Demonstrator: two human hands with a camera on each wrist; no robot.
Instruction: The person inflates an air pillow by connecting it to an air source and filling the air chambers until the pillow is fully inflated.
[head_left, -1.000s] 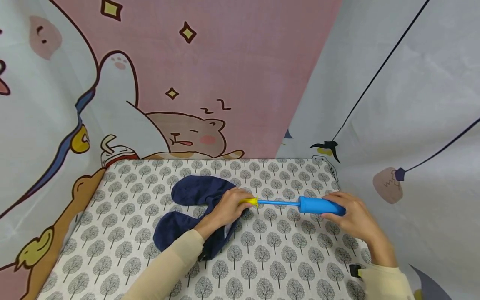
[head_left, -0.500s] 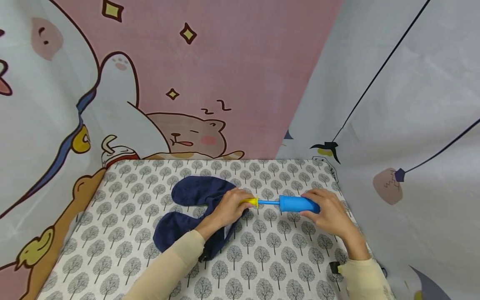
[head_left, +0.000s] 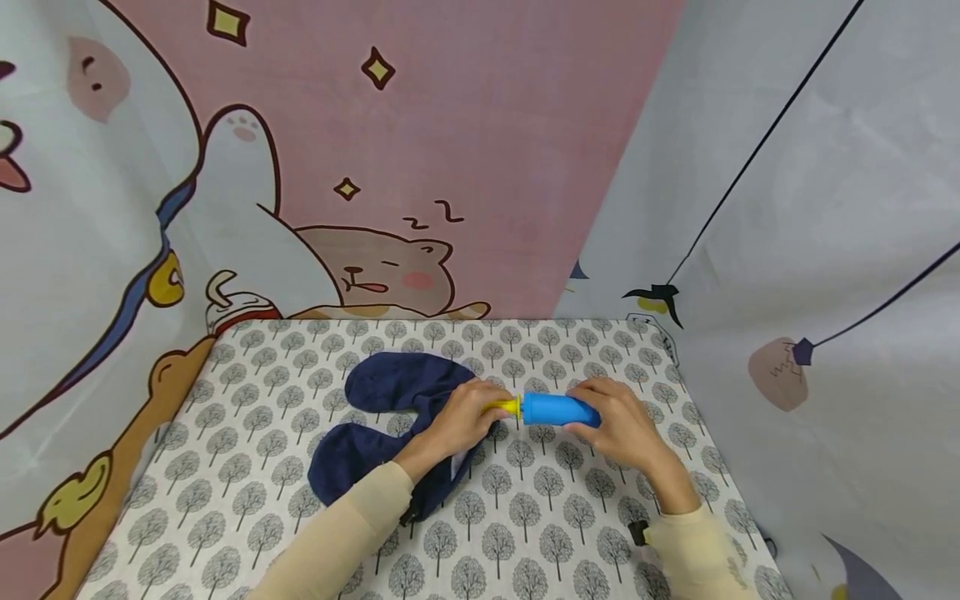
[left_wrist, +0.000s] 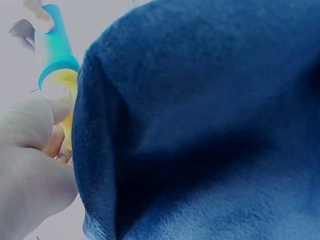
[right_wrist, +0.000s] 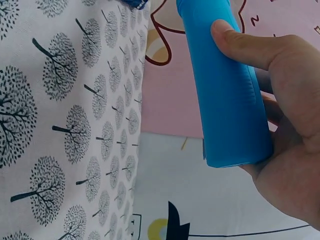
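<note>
A hand pump with a blue barrel [head_left: 555, 409] and a yellow end piece [head_left: 507, 406] lies level between both hands in the head view. My left hand [head_left: 468, 414] pinches the yellow piece. Around the blue barrel my right hand [head_left: 618, 421] is wrapped; the right wrist view shows the thumb along the barrel [right_wrist: 227, 95]. Only a sliver of rod shows between barrel and yellow piece. Beneath and behind my left hand lies a navy plush U-shaped neck pillow [head_left: 405, 383], which fills most of the left wrist view. Whether the yellow tip enters the pillow is hidden.
The table is covered by a white cloth printed with grey trees [head_left: 555, 542]. A pink cartoon-printed curtain [head_left: 517, 167] hangs behind it, and a pale curtain [head_left: 847, 208] hangs along the right side.
My right hand has moved left with the blue barrel, sliding it over the rod up to the yellow piece. My left hand and the neck pillow have stayed in place.
</note>
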